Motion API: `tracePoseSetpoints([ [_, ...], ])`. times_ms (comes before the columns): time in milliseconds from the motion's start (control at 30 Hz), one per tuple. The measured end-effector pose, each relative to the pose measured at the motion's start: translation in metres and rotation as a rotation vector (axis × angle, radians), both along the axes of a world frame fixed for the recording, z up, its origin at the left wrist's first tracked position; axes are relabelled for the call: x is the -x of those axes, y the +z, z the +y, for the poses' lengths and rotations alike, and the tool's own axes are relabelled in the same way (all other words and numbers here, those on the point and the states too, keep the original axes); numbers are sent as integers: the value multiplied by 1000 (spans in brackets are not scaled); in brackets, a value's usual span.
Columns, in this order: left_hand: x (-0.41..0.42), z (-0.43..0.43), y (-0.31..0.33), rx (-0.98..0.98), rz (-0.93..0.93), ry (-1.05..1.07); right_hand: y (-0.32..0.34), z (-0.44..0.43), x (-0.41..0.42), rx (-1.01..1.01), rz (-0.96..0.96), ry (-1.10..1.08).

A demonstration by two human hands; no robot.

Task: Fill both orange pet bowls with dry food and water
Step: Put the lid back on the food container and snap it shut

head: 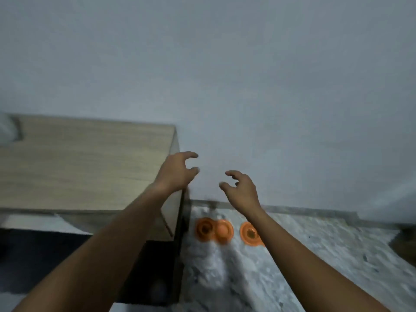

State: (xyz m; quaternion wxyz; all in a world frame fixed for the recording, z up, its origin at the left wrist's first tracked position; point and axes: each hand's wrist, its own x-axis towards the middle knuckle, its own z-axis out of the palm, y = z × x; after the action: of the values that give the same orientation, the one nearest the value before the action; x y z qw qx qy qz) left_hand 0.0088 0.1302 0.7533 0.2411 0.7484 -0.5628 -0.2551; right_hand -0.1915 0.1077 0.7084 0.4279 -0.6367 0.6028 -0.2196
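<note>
Orange pet bowls stand on the marble floor by the wall. A double bowl (213, 229) sits just right of the wooden table; its left cup shows something dark inside, its right cup looks plain orange. Another orange bowl (250, 233) with brownish contents lies further right, partly hidden by my right forearm. My left hand (177, 171) and my right hand (242, 190) are both raised in front of the wall, well above the bowls, fingers curled and apart, holding nothing. The picture is blurred.
A light wooden table (85, 163) fills the left side, its right edge close to my left wrist, with dark space (45, 255) beneath it. A grey-white wall (225, 75) rises straight ahead. A brown object (405, 246) shows at the far right edge.
</note>
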Motion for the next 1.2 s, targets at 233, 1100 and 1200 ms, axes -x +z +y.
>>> tracePoseSetpoints([
  [233, -225, 179, 69, 79, -34, 108, 74, 143, -214, 72, -150, 32],
  [1100, -744, 303, 64, -110, -90, 320, 59, 228, -760, -82, -195, 242],
  [1200, -794, 303, 54, -113, -90, 357, 52, 226, -807, -106, -163, 264],
])
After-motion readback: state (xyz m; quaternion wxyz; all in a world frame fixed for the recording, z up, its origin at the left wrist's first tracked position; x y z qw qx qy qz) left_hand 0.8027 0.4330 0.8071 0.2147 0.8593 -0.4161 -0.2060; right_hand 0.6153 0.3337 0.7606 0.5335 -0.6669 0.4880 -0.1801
